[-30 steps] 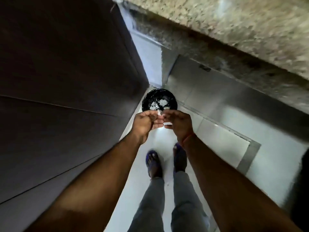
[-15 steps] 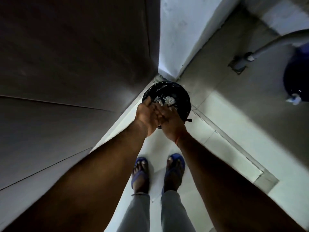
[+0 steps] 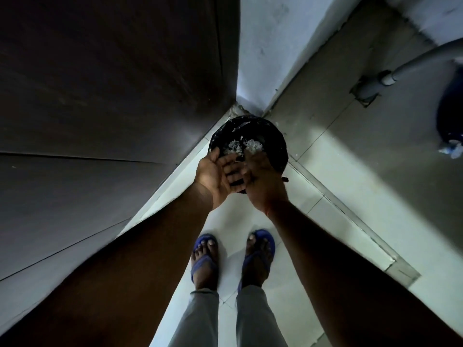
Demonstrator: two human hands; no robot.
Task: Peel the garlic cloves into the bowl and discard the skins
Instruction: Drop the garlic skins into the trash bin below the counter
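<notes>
A round bin lined with a black bag (image 3: 273, 136) stands on the floor in the corner below me. White garlic skins (image 3: 241, 146) lie inside it. Over the bin's near rim my left hand (image 3: 213, 174) is turned palm up with its fingers spread. My right hand (image 3: 261, 176) lies across the left fingers, back upward, brushing over them. Neither hand holds anything that I can see. No bowl or garlic clove is in view.
A dark cabinet front (image 3: 100, 96) fills the left side. A white wall corner (image 3: 258, 58) rises behind the bin. A grey pipe (image 3: 400, 71) and a dark blue container (image 3: 451, 108) stand at the right. My feet in blue sandals (image 3: 233, 256) are on pale floor tiles.
The view has tilted down toward the bin. My hands have moved from pinching together in front of the bin to rubbing over its rim, left palm now turned up.
</notes>
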